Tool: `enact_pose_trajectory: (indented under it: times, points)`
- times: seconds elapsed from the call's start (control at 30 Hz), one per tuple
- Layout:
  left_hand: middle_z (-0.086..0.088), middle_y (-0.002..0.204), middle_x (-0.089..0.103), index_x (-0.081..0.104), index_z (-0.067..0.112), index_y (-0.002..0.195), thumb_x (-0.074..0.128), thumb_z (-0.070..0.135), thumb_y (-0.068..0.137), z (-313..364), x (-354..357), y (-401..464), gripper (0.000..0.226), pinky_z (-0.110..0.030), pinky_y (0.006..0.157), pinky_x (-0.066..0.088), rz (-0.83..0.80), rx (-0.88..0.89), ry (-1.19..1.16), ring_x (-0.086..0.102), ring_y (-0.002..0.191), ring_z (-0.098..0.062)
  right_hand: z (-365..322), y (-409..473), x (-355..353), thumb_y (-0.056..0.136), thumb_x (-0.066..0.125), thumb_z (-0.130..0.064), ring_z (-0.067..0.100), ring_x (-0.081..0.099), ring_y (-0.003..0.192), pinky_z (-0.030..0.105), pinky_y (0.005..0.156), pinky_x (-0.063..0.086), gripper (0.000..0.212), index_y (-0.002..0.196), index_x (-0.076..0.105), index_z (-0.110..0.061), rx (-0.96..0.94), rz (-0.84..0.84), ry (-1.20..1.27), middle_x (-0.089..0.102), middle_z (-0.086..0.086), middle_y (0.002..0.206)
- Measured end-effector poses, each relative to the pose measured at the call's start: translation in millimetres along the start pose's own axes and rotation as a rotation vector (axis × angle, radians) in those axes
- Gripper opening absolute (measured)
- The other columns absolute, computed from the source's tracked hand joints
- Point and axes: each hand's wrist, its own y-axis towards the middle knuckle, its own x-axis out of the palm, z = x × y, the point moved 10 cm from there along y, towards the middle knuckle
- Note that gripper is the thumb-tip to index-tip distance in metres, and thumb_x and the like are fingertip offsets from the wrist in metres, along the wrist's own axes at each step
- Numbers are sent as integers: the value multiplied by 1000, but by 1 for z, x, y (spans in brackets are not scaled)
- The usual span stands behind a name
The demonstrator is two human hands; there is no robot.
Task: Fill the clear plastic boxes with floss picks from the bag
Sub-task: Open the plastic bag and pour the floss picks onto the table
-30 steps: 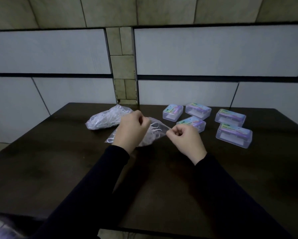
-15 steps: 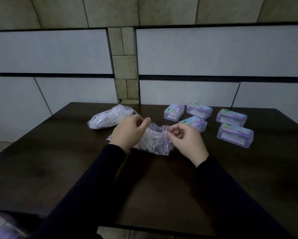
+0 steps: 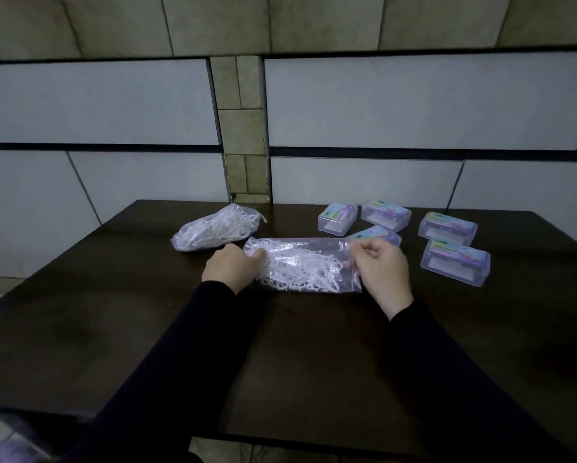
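Left grip: my left hand (image 3: 231,273) pinches the left end of the clear bag (image 3: 302,264), fingers curled into the plastic, so that end stays pinned low on the worktop (image 3: 120,315).

Right grip: my right hand (image 3: 382,274) pinches the bag's upper right corner between thumb and curled fingers; I judge the two grips pull apart to stretch the bag flat and find or open its mouth (I cannot tell whether it is open yet).

Bag in hand: it lies stretched between my two grips, touching the worktop, with its white floss picks (image 3: 300,272) bunched in the middle and lower part.

Second bag (image 3: 215,227): it lies just beyond my left grip, apart from it, bulging with picks and untouched; probably the reserve.

Boxes near my right grip: one clear box (image 3: 380,234) sits just behind the knuckles, partly hidden, within easy reach for filling.

Boxes farther off: two (image 3: 337,218) (image 3: 385,215) beyond the right grip, two more (image 3: 447,228) (image 3: 456,262) out to its right, all lids down.

Count: two bags, five boxes, two hands; the picks are too tangled to count.

Progress: I judge filling not yet begun (every box looks closed).
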Motion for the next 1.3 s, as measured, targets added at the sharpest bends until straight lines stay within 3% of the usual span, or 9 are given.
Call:
enact_pose_trajectory:
  times: [0.1,0.2,0.37,0.5,0.67,0.77,0.97,1.17,1.3]
  points:
    - [-11,91,61,55,3,122,36,43,100,11,-1,-2,49,-34,76,43,41,112,141,59,86,-24,2,-1,0,97,53,-24,2,56,60,10,53,37,18,87,64,-15,10,1,2,64,-3,71]
    - [-15,98,63,61,0,107,29,38,102,8,-3,-2,50,-34,77,39,70,100,30,58,91,-27,4,-1,-3,97,53,-25,5,60,65,14,56,41,14,93,63,-16,44,4,54,66,-1,74]
    - [-17,103,64,61,-3,107,36,25,101,10,-12,-4,38,-31,76,38,117,97,-79,56,88,-24,11,-3,-2,95,57,-23,7,59,63,18,56,43,12,95,65,-15,88,-20,63,63,-3,72]
    - [-7,91,63,60,9,102,39,23,99,14,-26,-12,26,-30,69,42,167,135,-207,58,81,-18,19,-8,1,94,58,-22,13,60,58,24,53,48,11,98,65,-14,142,-84,82,66,5,76]
    - [-4,77,61,63,11,83,47,21,93,33,-65,-41,22,-30,62,44,427,311,-189,59,73,-18,25,-19,3,94,59,-21,14,64,59,23,53,49,10,95,64,-12,197,-144,68,68,7,80]
    - [-4,88,61,66,9,92,52,21,93,47,-88,-63,18,-23,67,36,601,440,-123,53,76,-14,25,-25,7,94,60,-19,15,66,59,20,46,45,11,93,65,-10,218,-176,66,69,6,79]
    - [-2,89,62,68,10,101,54,22,94,57,-107,-82,19,-22,71,38,693,548,-59,52,79,-11,18,-38,16,93,60,-23,16,69,65,21,49,46,10,92,66,-14,243,-236,25,70,2,84]
    - [-3,87,64,69,9,97,55,23,94,63,-127,-101,19,-36,72,47,773,620,-47,55,75,-14,14,-48,25,93,61,-23,14,69,62,19,43,41,10,99,65,-15,232,-312,27,71,1,86]
    - [-2,88,64,68,12,96,55,26,94,70,-127,-115,19,-32,71,33,843,663,26,50,77,-12,12,-52,32,93,61,-21,12,64,58,17,42,38,6,97,65,-18,220,-363,0,71,0,87]
